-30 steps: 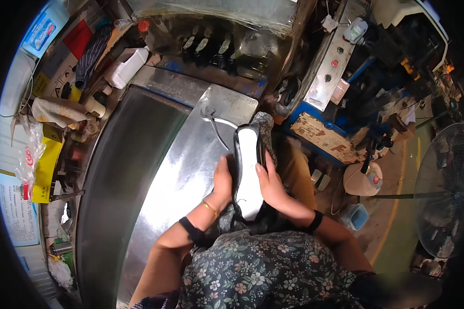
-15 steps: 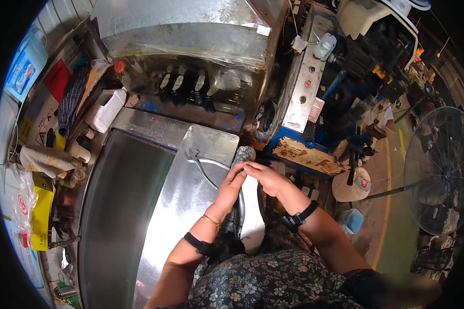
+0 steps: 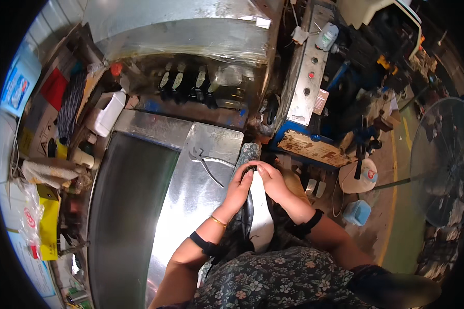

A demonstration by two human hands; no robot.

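Observation:
A shoe on its last [image 3: 262,213] lies sole up in front of my body, its long white bottom facing me and dark upper material showing along its left side. My left hand [image 3: 238,188] curls around the left of its far end, the thumb near the rim. Around the right of that same end wraps my right hand [image 3: 275,186], its thumb beside the left one. The fingers beneath are partly hidden. Metal pincers [image 3: 205,167] rest on the steel worktop [image 3: 183,206], just left of my left hand.
A dark conveyor belt [image 3: 129,206] runs left of the worktop. Several black shoes [image 3: 178,85] stand inside the machine opening ahead. At the right are a control panel [image 3: 307,77], a white-lidded bucket [image 3: 357,177], a blue container [image 3: 357,212] and a large fan [image 3: 443,165].
My view has shifted slightly. Both hands stay at the shoe's far end, but they have parted a little, showing dark material between the thumbs. The pincers remain on the worktop, now clear of my left hand.

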